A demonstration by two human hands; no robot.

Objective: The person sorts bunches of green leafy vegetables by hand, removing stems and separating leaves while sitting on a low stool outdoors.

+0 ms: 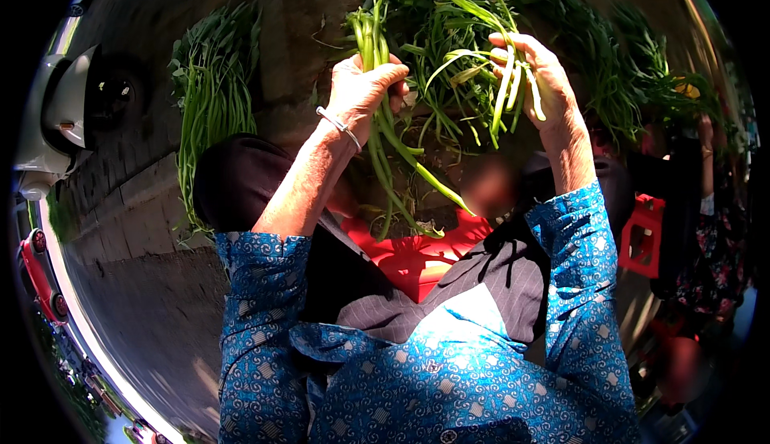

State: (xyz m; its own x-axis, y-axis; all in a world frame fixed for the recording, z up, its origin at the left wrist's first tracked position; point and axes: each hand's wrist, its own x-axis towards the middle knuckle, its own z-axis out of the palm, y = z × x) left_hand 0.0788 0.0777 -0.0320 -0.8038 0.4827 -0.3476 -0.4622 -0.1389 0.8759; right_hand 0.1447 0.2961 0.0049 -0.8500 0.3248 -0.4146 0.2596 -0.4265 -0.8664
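My left hand (362,91) is closed around a bunch of long green stems (385,171), leafy greens that look like water spinach; their lower ends hang down and splay apart. In my right hand (536,79), a few thinner green stems with narrow leaves (505,91) are pinched between thumb and fingers, drooping below the hand. Between and beyond both hands lies a loose heap of the same greens (449,39) on the ground. A pale bangle (340,128) circles my left wrist.
A long bundle of greens (215,91) lies at the left, and more piles (618,67) spread at the far right. Between my knees shows a red plastic stool (417,263). Another red stool (642,235) and a person in flowered clothing (706,259) are at the right. Vehicles (60,123) stand far left.
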